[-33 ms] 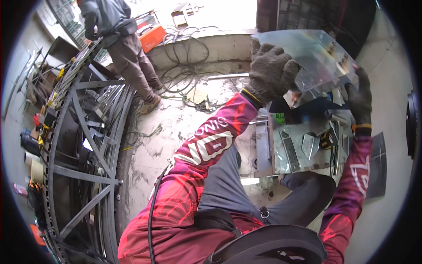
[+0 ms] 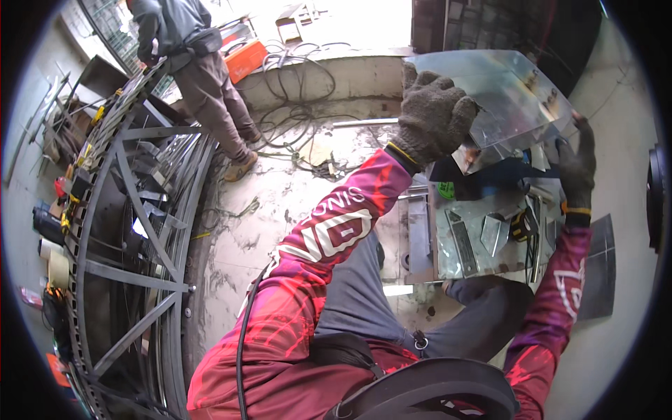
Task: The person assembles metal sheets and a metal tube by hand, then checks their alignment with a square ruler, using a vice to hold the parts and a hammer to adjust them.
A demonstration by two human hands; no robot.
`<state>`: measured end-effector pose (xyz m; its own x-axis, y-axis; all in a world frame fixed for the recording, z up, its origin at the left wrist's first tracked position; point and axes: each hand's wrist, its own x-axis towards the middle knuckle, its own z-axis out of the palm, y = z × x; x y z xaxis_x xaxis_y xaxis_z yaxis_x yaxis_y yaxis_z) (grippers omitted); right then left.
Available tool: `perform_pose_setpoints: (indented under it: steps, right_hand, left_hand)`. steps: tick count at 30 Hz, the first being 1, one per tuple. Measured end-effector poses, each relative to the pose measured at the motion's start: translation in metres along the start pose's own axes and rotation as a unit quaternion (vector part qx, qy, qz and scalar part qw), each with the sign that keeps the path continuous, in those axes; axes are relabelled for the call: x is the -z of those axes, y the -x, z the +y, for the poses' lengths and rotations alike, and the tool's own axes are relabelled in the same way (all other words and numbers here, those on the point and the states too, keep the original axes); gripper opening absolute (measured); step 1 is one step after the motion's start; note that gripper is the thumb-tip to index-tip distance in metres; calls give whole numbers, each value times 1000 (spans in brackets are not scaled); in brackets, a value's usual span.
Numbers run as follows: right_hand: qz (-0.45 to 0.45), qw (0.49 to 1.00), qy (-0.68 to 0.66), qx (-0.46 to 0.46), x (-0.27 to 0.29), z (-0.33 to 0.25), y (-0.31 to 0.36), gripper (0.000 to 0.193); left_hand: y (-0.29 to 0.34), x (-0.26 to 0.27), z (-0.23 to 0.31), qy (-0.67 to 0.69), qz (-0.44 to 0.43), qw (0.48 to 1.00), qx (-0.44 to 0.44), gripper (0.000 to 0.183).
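A clear, see-through sheet (image 2: 511, 87) with a faint rainbow sheen is held up and tilted ahead of me on the right; I cannot tell if it is glass or plastic. My left hand (image 2: 437, 112), in a dark grey knit glove, is closed on its left edge. At the sheet's right edge is my right hand (image 2: 579, 161), also gloved, with fingers and thumb around the border. Below lies a low work surface (image 2: 448, 210) bearing a dark metal strip (image 2: 462, 243), a small cut metal plate (image 2: 494, 234), a yellow-and-black tool (image 2: 521, 225) and a green round item (image 2: 446, 190).
A long steel truss frame (image 2: 133, 280) stands at left, with metal bars inside and tape rolls (image 2: 57, 269) along it. Another person (image 2: 210, 91) stands beyond it. Black cables (image 2: 301, 77) coil near an orange case (image 2: 245, 60). A dark sheet (image 2: 600, 269) leans at right.
My right hand and the sheet's right edge have shifted slightly right and down. My left hand keeps its hold on the sheet.
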<state>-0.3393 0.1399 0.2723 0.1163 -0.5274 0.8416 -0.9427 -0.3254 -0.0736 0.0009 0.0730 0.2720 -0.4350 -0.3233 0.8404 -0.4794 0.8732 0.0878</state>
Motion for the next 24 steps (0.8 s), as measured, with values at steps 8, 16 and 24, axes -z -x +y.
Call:
perform_pose_setpoints:
  steps: [8, 16, 24]
  right_hand:
    - [67, 931, -243, -266, -8, 13, 52, 33]
    - [134, 925, -280, -219, 12, 26, 30, 23]
    - [146, 887, -356, -255, 36, 12, 43, 24]
  left_hand:
    - [-16, 0, 10, 38, 82, 996, 13, 36]
    - [-22, 12, 31, -41, 24, 998, -46, 25]
    - [-24, 20, 37, -37, -87, 994, -60, 28]
